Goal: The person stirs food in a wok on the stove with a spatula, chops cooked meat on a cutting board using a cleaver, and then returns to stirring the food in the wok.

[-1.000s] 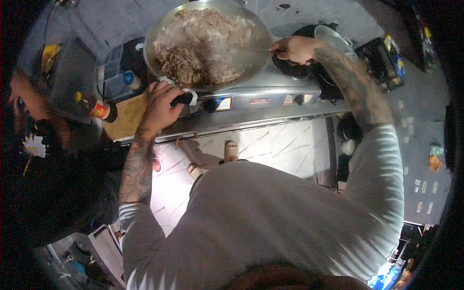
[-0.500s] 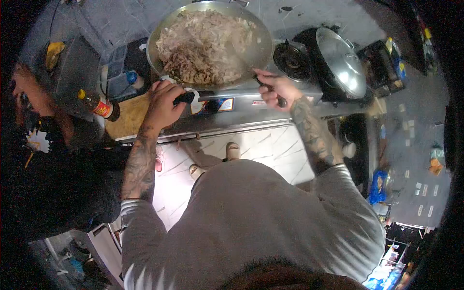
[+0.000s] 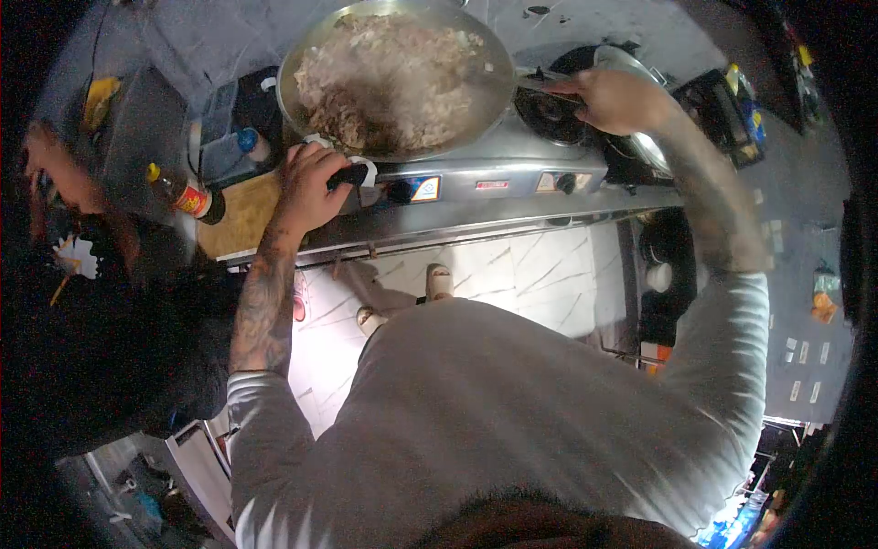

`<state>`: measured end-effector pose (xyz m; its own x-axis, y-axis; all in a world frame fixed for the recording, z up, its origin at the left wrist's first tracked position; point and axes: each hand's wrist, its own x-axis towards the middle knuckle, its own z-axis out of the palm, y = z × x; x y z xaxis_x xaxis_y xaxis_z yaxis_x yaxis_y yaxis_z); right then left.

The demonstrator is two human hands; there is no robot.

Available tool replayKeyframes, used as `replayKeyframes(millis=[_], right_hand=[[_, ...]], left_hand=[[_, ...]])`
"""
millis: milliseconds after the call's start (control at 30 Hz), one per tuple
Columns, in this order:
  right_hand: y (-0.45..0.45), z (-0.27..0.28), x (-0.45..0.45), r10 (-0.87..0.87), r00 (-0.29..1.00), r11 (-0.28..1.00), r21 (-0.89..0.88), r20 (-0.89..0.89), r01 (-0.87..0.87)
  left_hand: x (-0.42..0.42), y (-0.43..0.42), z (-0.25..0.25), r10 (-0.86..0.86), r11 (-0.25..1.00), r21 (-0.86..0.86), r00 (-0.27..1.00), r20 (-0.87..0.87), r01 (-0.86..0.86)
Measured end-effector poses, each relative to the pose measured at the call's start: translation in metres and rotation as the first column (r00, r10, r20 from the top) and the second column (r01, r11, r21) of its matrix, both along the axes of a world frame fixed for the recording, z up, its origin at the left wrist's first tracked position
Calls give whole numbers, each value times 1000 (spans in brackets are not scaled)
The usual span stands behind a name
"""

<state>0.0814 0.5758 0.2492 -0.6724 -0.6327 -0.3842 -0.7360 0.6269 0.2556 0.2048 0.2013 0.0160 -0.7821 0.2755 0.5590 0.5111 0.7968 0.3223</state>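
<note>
A wide metal wok (image 3: 506,101) of steaming sliced meat (image 3: 389,78) stands on the stove. My left hand (image 3: 314,188) is closed at its near rim, around a dark handle (image 3: 351,175) with white cloth (image 3: 369,171) beside it. Off to the right of the wok, my right hand (image 3: 624,101) is closed over the end of a cooking utensil, index finger stretched along it. Only a short grey length of this utensil (image 3: 540,82) shows, above the right burner (image 3: 551,112); its working end cannot be made out.
A domed metal lid (image 3: 654,151) lies partly behind my right arm. Left of the wok are a wooden board (image 3: 240,220), a yellow-capped sauce bottle (image 3: 187,194) and a blue-capped bottle (image 3: 253,145). Another person's arm (image 3: 69,174) shows at far left.
My right hand has swung right and away from me, from the wok's near right rim to beyond the right burner. My left hand stays at the wok's near rim.
</note>
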Motion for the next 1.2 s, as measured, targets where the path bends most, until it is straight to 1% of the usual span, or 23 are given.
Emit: replayKeyframes(millis=[67,100,167,233,267,300,333,367,433,500,567,600,667,733,800,867,933,1000,1033,1167,1200], right_hand=[[-20,-26,-21,-27,998,999,-31,57,29],[-18,-66,-61,52,996,995,-85,72,-46],[-40,-85,-68,-132,975,975,-156,182,161],[-66,-75,-46,-378,886,892,-151,269,427],[-64,-93,-49,-344,894,905,-152,288,397],[-67,-97,-48,-305,902,919,-153,306,363],[-63,-93,-50,-305,902,920,-152,307,362],[-55,-83,-53,-294,915,939,-94,274,330],[-55,-51,-51,-281,929,954,-38,242,299],[-58,-9,-47,-234,958,967,144,167,211],[-45,21,-49,-215,968,955,236,130,180],[-27,33,-55,-31,994,991,136,103,17],[-18,43,-59,160,985,986,46,57,-163],[-15,43,-55,111,993,990,-90,25,-109],[-20,35,-67,96,995,982,-163,4,-94],[-27,-10,-110,-22,999,979,-200,24,27],[-52,-33,-122,-103,994,982,-153,42,108],[-85,-40,-100,-305,949,950,-42,86,309],[-96,-52,-100,-361,927,931,-23,105,365],[-103,-90,-113,-390,891,903,-92,230,419],[-100,-92,-116,-388,887,903,-87,250,420]], left_hand=[[0,-1,0,-12,1000,-9,1000,20,12],[0,-2,0,-13,1000,-9,1000,14,13],[0,-1,3,-25,1000,-14,1000,9,25],[1,0,13,3,999,-46,995,98,1],[-2,-1,11,2,999,-46,996,94,2],[-4,-1,9,0,999,-54,997,79,4],[-4,-2,7,-4,998,-63,998,69,9],[-3,-1,4,-5,998,-64,997,73,10],[1,7,12,33,996,-89,999,2,-33],[2,8,12,17,996,-91,1000,24,-15],[-2,9,9,-7,996,-94,999,45,11],[-2,7,4,-6,996,-89,998,57,11],[-2,6,2,4,997,-78,998,66,1],[2,7,5,26,995,-96,998,57,-21],[0,4,2,28,993,-116,999,43,-23],[-3,1,0,24,990,-141,999,29,-20],[-4,1,-2,22,988,-154,997,78,-10],[-5,4,2,20,988,-157,995,97,-5],[-4,5,3,19,987,-158,993,116,0],[-2,9,8,1,989,-149,996,89,13],[-2,11,13,25,978,-208,993,115,0]])
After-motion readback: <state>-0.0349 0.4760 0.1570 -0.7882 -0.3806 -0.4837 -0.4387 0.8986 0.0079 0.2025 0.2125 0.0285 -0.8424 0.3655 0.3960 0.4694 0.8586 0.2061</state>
